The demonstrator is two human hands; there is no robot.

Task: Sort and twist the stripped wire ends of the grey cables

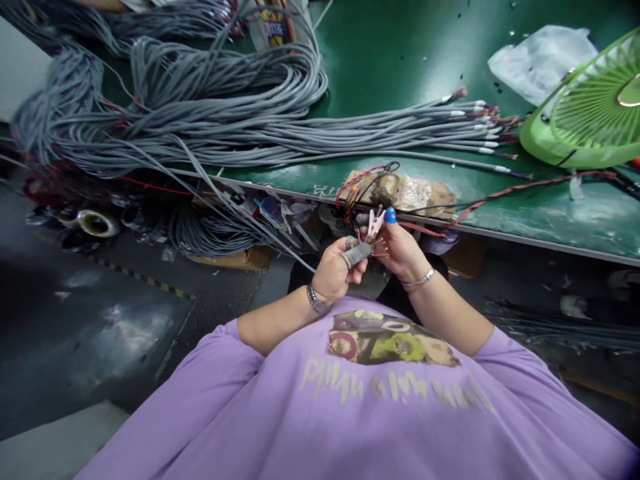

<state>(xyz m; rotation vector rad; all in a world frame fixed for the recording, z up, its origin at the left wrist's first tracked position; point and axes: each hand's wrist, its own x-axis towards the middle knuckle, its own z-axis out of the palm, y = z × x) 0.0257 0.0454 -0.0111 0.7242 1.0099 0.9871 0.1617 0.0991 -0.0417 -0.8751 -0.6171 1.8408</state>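
Note:
My left hand [337, 270], with grey coverings on its thumb and a finger, is closed on the end of a grey cable [295, 255]. Thin coloured wires [380, 248] fan out from the cable end towards my right palm. My right hand [403, 252] is closed, with a blue cover on its raised thumb. That thumb lies against a small pink clip [375, 225], which stands just above the wires. The other right fingers are partly hidden behind the wires and clip, so their exact grip is unclear.
A large bundle of grey cables [225, 130] lies along the green bench [400, 40], stripped ends to the right. A green fan [575, 127] and plastic bag [543, 60] are at right. A taped block [415, 193] sits at the bench edge. Coiled cable [215, 230] lies below.

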